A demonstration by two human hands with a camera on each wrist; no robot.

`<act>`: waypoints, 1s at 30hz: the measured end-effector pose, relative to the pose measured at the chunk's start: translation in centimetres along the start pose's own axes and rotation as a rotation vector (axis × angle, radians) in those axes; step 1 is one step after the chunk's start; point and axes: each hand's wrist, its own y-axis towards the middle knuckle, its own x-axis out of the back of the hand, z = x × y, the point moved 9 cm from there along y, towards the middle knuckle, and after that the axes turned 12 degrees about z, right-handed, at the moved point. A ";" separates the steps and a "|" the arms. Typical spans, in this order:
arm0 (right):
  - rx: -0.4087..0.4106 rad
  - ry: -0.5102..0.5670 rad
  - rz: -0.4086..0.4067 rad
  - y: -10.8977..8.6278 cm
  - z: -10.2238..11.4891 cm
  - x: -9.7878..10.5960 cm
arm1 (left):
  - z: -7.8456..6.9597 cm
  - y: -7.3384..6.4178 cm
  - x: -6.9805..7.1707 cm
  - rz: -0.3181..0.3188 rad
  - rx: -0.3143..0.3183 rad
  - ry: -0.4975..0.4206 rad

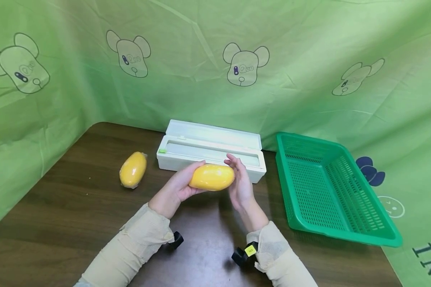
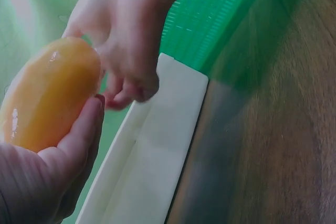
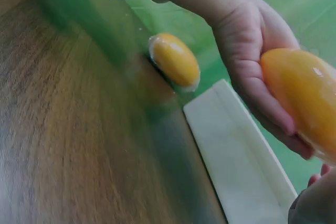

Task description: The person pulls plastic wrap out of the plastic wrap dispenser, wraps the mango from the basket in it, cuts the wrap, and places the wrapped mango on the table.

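Over the table's middle, my left hand (image 1: pixel 181 182) holds a yellow mango (image 1: pixel 212 177) from its left end, the thumb along the top and the fingers beneath. A shiny clear film shows on the mango (image 3: pixel 307 98) in the right wrist view. At the other end is my right hand (image 1: pixel 240 183), its fingers loosely bent and right by the tip. In the left wrist view the right hand (image 2: pixel 128 40) looks blurred. Behind both hands stands a white cling film dispenser (image 1: pixel 210 145), its lid raised. A second film-wrapped mango (image 1: pixel 133 170) lies on the table to the left.
A green plastic basket (image 1: pixel 283 191) with slotted walls stands on the right side of the dark wooden table (image 1: pixel 57 223). Green printed cloth (image 1: pixel 186 91) hangs behind the table and along both sides. Black wrist cameras sit at both cuffs.
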 end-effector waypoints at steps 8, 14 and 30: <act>-0.046 -0.166 -0.121 -0.8 0.9 1.1 | -0.6 -0.1 1.2 -0.096 -0.049 0.029; -0.118 -0.291 -0.098 -1.1 0.7 0.8 | -0.5 0.1 1.3 -0.095 -0.050 0.026; -0.283 -0.226 0.192 -1.3 -0.2 0.1 | -0.2 -0.3 0.7 0.110 0.004 0.104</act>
